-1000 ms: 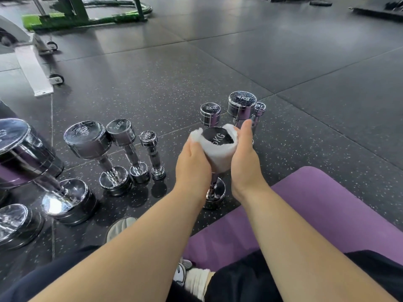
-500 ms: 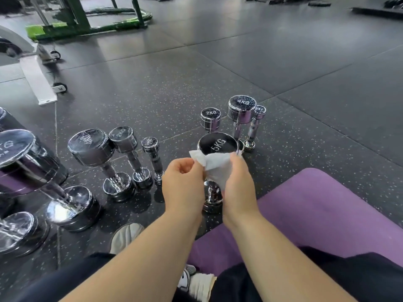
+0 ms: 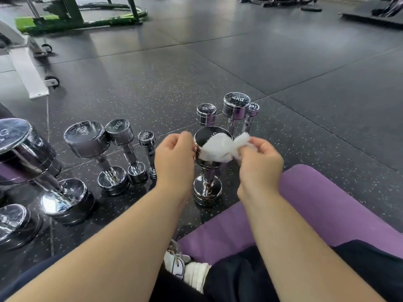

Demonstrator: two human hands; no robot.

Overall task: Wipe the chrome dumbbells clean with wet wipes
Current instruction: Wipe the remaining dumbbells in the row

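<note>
A chrome 5 kg dumbbell stands on end on the dark rubber floor just past my knees. A crumpled white wet wipe lies across its top head. My right hand pinches the wipe's right end beside the head. My left hand is curled against the head's left rim; its fingertips are hidden, so I cannot tell whether it grips anything. Behind stand a 4 kg dumbbell, a 2 kg one and a thin small one.
A row of upright chrome dumbbells runs to the left, from a small one to a very large one. A purple mat lies under my legs at right. A white bench and a green frame stand far left.
The wipe was wrapped round the head under both hands, then pulled off toward me. Now my hands have spread apart and the wipe lies over the top, drawn to the right.
</note>
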